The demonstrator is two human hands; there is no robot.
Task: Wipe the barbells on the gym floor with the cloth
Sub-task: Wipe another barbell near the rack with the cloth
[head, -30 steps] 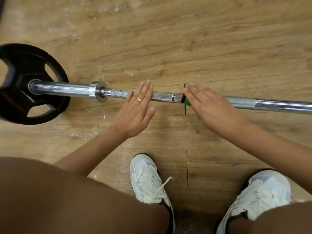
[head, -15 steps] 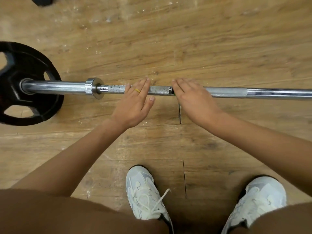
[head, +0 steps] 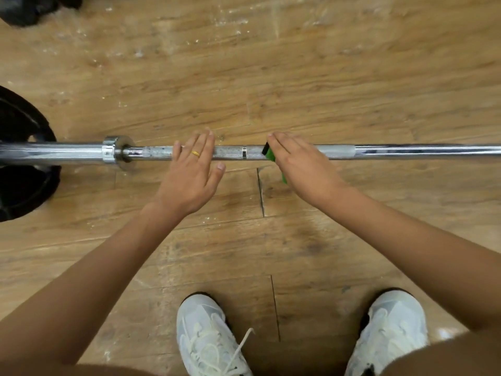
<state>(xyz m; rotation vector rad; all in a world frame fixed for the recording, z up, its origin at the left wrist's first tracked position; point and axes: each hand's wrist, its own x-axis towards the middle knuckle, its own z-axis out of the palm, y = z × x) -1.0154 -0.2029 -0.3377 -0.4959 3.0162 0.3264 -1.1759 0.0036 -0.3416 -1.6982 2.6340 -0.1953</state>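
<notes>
1. Head view, looking down: the barbell (head: 406, 151) lies on the wooden floor (head: 325, 77), running left to right across the middle of the scene.
2. At its left end a chrome collar (head: 116, 151) sits just right of a black weight plate (head: 24, 180), which is cut off by the left edge.
3. The left hand (head: 189, 172) lies flat across the knurled part of the bar, right of the collar. Its fingers are straight and close together, not wrapped round the bar, and one wears a gold ring (head: 195, 153).
4. The right hand (head: 301, 164), further right, presses straight fingers onto the green cloth (head: 269, 155). The cloth sits on the bar under the hand, with only its left edge and a strip below the bar showing.
5. Two white shoes (head: 206, 340) stand on the near floor.
6. A dark object (head: 27, 8) lies at the far left corner, too cropped to identify.
</notes>
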